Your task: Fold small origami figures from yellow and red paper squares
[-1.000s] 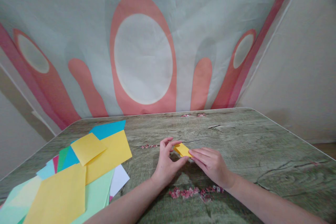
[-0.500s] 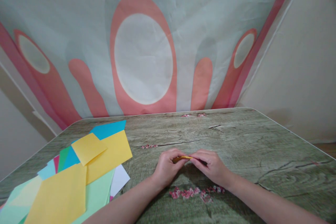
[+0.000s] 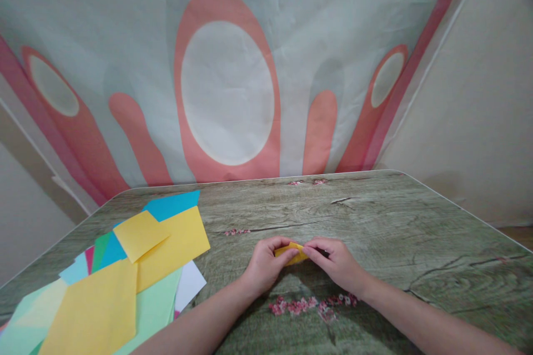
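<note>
Yellow folded paper point(image 3: 296, 259) is over the counter point(image 3: 383, 216), right of the loose sheets point(image 3: 179, 241), its left side pinched by the left hand point(image 3: 265, 263), its right end by the right hand point(image 3: 339, 263). Probably light and easily creased; best held by its edges.

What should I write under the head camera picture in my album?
Left hand and right hand pinch folded yellow paper; colourful sheets lie left.

Free passage lies over the table point(image 3: 400, 216) beyond the right hand point(image 3: 340, 262), while paper sheets point(image 3: 91, 308) (overlapping) crowd the left.
</note>
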